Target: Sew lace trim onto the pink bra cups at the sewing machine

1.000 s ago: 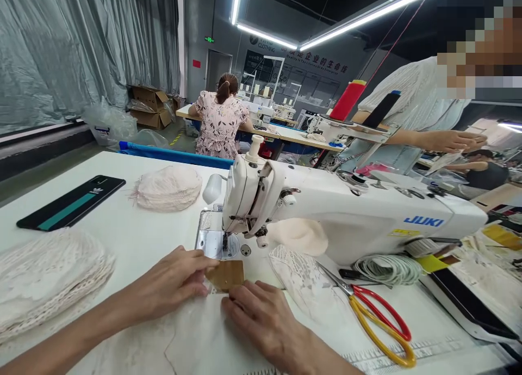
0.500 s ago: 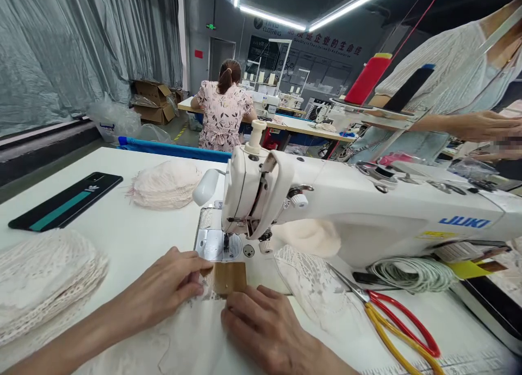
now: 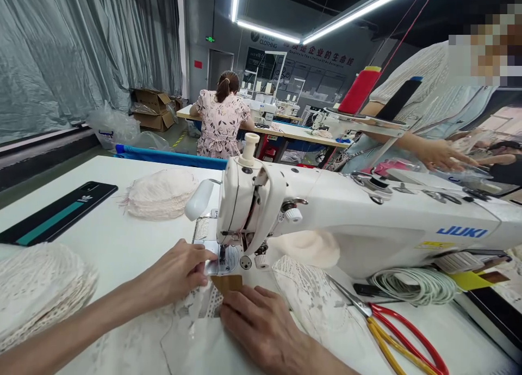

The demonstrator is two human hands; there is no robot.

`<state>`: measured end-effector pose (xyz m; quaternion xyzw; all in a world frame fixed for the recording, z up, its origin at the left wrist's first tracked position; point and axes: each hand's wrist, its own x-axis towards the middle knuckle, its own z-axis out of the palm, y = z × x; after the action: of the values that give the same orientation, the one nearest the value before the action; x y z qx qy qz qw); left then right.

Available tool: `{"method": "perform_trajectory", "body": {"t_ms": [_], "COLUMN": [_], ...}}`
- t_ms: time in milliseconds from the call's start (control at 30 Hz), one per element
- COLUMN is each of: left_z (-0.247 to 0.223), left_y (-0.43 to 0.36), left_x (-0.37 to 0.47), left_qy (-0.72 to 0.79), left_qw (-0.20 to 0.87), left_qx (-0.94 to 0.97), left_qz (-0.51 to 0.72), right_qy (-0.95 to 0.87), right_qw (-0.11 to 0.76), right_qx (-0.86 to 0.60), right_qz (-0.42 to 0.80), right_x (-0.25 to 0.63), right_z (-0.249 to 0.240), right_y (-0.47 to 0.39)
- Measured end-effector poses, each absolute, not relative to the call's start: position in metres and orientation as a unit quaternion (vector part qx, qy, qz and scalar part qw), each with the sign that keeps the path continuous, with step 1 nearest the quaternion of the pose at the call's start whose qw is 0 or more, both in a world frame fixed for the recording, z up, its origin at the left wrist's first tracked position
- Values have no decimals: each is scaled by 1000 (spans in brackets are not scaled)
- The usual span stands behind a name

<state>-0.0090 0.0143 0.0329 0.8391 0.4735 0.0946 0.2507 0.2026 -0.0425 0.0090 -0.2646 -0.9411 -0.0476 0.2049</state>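
Note:
My left hand [image 3: 188,267] is beside the presser foot [image 3: 223,253] of a white JUKI sewing machine [image 3: 367,217]. Its index finger reaches over the metal needle plate, thumb apart below, other fingers curled; I see nothing held in it. With bent fingers, my right hand [image 3: 261,320] grips the lower edge of a brown card [image 3: 230,283] in front of the plate. White lace fabric [image 3: 210,303] lies under the card and between my hands, its far edge partly hidden by my fingers. A loose thread trails over the cloth to the left.
Red-and-yellow-handled scissors [image 3: 385,331] and a coil of pale cord [image 3: 414,285] lie right. Left are stacks of lace pieces [image 3: 159,195] [image 3: 41,293] and a dark phone [image 3: 59,211]. A co-worker's hand [image 3: 444,156] shows behind the machine; another person [image 3: 223,116] sits farther back.
My left hand has moved from the card's left corner up toward the presser foot. The card has tilted and shows less; more lace is visible below it. The co-worker's hand behind has lowered.

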Motion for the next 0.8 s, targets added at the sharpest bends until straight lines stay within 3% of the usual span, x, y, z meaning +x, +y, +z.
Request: {"method": "perform_trajectory", "body": {"t_ms": [333, 600, 800], "left_z": [26, 31, 14], "left_y": [18, 5, -32], "left_x": [-12, -20, -13], "left_qy": [454, 478, 394], "left_qw": [248, -16, 3], "left_qx": [848, 856, 906], "left_qz": [116, 196, 153], "right_qy": [-941, -931, -925], "right_qw": [210, 246, 260], "right_qx": [-252, -248, -250], "right_qz": [-78, -105, -118], "right_x": [205, 203, 201], "right_z": [10, 4, 4], "right_y": [-41, -38, -40]}}
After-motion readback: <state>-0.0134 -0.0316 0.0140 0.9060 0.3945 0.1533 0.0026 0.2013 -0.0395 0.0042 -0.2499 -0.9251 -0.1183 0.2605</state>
